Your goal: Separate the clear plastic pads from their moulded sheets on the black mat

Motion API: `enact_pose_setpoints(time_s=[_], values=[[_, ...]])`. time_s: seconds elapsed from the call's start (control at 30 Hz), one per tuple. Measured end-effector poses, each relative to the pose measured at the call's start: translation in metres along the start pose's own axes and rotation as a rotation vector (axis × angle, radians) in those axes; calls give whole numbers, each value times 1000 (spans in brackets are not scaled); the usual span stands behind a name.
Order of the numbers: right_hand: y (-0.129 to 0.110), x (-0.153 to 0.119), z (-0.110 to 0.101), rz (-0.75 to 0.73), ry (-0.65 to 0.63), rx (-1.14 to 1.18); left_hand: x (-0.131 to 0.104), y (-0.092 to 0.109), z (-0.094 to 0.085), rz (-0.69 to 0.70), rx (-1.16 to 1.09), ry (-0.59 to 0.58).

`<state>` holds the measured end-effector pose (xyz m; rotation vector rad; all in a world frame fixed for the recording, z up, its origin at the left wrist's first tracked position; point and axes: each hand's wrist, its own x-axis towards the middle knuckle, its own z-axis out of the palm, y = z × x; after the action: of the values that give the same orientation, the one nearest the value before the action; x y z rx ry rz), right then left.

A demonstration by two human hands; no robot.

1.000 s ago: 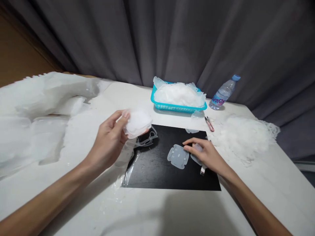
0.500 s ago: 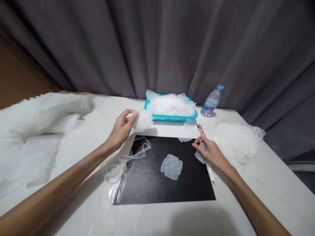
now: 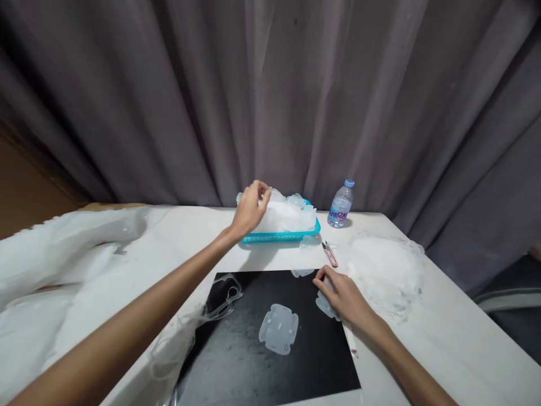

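Observation:
My left hand [image 3: 252,207] is over the blue basket [image 3: 279,237], its fingers loosely bent and the thumb a little apart, with nothing visible between them. Soft white pieces [image 3: 285,217] are heaped in that basket. My right hand [image 3: 344,296] rests at the right edge of a black mat [image 3: 236,349], fingers loosely curled with a gap at the thumb. Partly under it lies a translucent plastic piece [image 3: 326,305]. Another translucent piece [image 3: 279,329], squarish with notched edges and small dots, lies flat on the mat. A third [image 3: 302,273] lies at the mat's far edge.
Pink-handled thread snips [image 3: 329,255] lie beyond my right hand. A water bottle [image 3: 340,204] stands right of the basket. White fluffy material [image 3: 384,270] is piled on the right, and large white bundles [image 3: 63,242] on the left. Clear straps [image 3: 228,301] cross the mat's left corner.
My left hand has moved right and over the basket, and the soft white piece it held is out of its fingers. The view has tilted up. My right hand stays by the mat's edge.

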<state>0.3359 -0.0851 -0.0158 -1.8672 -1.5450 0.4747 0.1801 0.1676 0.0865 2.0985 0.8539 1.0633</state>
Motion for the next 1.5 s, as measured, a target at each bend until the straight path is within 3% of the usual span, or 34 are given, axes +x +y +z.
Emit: enact_pose_setpoints(time_s=[0.2,0.3,0.37,0.47,0.6,0.7,0.87,1.17,1.3,1.5], values=[[-23,-2,1,-32,-7,487,-105,20,32,-46,-183,-530],[-30,0,2,-77,49,430,-143,24,41,-114,-274,-645],[-25,5,2,-106,172,157,-159,24,37,-193,-323,-632],[-5,17,-1,-81,349,-171,-176,26,16,-360,-420,-585],[23,23,-2,-7,386,-309,-196,39,-15,-478,-516,-502],[32,21,-3,15,371,-378,-209,48,-28,-532,-583,-450],[30,16,-6,40,378,-420,-224,52,-34,-554,-595,-358],[28,17,-17,137,556,-298,-231,54,-38,-529,-615,-380],[17,9,-25,127,477,-126,-232,53,-38,-528,-620,-401],[-25,-21,-23,50,54,278,-236,46,-36,-548,-632,-402]])
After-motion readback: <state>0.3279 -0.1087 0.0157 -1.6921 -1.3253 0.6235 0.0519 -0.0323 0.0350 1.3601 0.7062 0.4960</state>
